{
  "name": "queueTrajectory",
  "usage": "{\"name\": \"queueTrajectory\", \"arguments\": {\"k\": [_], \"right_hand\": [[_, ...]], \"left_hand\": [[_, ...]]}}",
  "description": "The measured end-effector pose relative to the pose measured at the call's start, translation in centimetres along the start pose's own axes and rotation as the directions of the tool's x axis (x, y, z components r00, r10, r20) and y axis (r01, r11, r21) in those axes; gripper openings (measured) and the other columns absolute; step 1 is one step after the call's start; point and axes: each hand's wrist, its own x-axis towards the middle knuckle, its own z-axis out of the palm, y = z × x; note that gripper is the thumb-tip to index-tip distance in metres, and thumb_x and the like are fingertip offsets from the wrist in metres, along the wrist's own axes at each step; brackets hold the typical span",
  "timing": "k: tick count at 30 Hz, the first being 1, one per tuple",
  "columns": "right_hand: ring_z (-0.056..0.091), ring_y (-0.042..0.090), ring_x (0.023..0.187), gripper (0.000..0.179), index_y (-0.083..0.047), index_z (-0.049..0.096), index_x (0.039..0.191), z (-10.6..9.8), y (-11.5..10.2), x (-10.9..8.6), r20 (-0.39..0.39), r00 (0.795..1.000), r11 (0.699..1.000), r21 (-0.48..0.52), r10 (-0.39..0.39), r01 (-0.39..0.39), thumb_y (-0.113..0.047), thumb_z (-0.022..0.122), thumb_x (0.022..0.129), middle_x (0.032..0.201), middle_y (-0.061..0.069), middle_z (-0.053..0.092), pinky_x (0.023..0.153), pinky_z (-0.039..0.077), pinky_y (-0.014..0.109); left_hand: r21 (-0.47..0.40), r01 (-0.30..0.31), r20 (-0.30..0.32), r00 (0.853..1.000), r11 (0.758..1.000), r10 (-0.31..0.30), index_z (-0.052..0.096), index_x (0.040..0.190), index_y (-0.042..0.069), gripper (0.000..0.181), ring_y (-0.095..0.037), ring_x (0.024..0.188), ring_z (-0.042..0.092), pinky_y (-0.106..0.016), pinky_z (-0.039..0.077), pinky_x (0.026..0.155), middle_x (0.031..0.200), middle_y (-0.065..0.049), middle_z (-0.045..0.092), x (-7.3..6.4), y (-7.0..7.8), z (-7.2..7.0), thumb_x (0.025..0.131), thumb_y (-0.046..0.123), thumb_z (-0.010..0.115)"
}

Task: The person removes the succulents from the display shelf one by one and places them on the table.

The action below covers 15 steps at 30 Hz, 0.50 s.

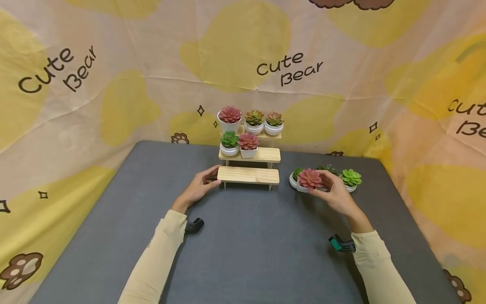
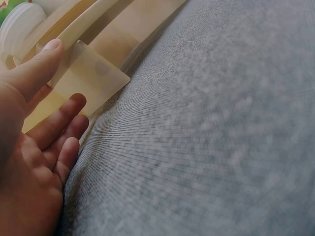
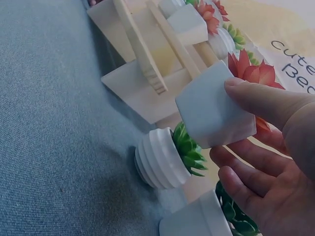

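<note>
My right hand (image 1: pixel 338 194) grips a potted pink-red succulent (image 1: pixel 310 179). In the right wrist view, the thumb lies on its white square pot (image 3: pixel 211 108), lifted above the table. My left hand (image 1: pixel 198 185) holds the left end of the lowest step of a three-tier wooden stand (image 1: pixel 248 174), thumb at the front corner and fingers toward the back. In the left wrist view, the thumb touches the board's edge and the other fingers curl loosely by the stand's leg (image 2: pixel 93 73). The middle step carries a green succulent (image 1: pixel 229 140) and a pink succulent (image 1: pixel 248 143) at its left and centre.
On the top step stand a larger pink succulent (image 1: pixel 230 118) and two reddish-green succulents (image 1: pixel 254 120). Around my right hand are a bright green succulent (image 1: pixel 351 179), a dark green succulent (image 3: pixel 236 211) and a ribbed-pot succulent (image 3: pixel 162 157). A printed cloth (image 1: pixel 152 50) hangs behind the grey table (image 1: pixel 250 245).
</note>
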Motion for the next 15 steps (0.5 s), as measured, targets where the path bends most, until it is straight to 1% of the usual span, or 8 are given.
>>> {"name": "queueTrajectory", "arguments": {"k": [7,10,15], "right_hand": [[0.059,-0.013,0.101,0.052,0.006,0.054,0.136,-0.21,0.18,-0.22,0.004,1.0,1.0,0.009,-0.006,0.006,0.0,0.074,0.089,0.127,0.027,0.063,0.087,0.047,0.007],[0.059,-0.013,0.101,0.053,0.008,0.053,0.136,-0.3,0.34,-0.24,0.013,1.0,1.0,0.009,-0.005,0.005,0.001,0.075,0.089,0.127,0.029,0.062,0.087,0.047,0.007],[0.058,-0.014,0.101,0.052,0.01,0.052,0.135,-0.49,0.57,-0.36,0.036,0.999,1.0,0.004,0.009,-0.01,0.002,0.074,0.088,0.127,0.031,0.061,0.086,0.048,0.007]], "left_hand": [[-0.003,-0.004,-0.004,1.0,1.0,0.004,0.039,0.156,0.005,0.061,-0.034,0.126,0.055,-0.023,0.045,0.09,0.144,-0.022,0.057,-0.09,0.05,0.12,0.101,0.013,0.063],[0.001,-0.012,0.0,1.0,1.0,0.012,0.039,0.156,0.005,0.061,-0.035,0.126,0.055,-0.024,0.045,0.091,0.145,-0.022,0.057,-0.09,0.05,0.03,0.101,0.013,0.063],[0.009,-0.006,0.006,1.0,1.0,0.006,0.039,0.156,0.007,0.061,-0.035,0.127,0.055,-0.027,0.045,0.092,0.145,-0.022,0.057,-0.11,0.21,0.0,0.101,0.015,0.063]]}}
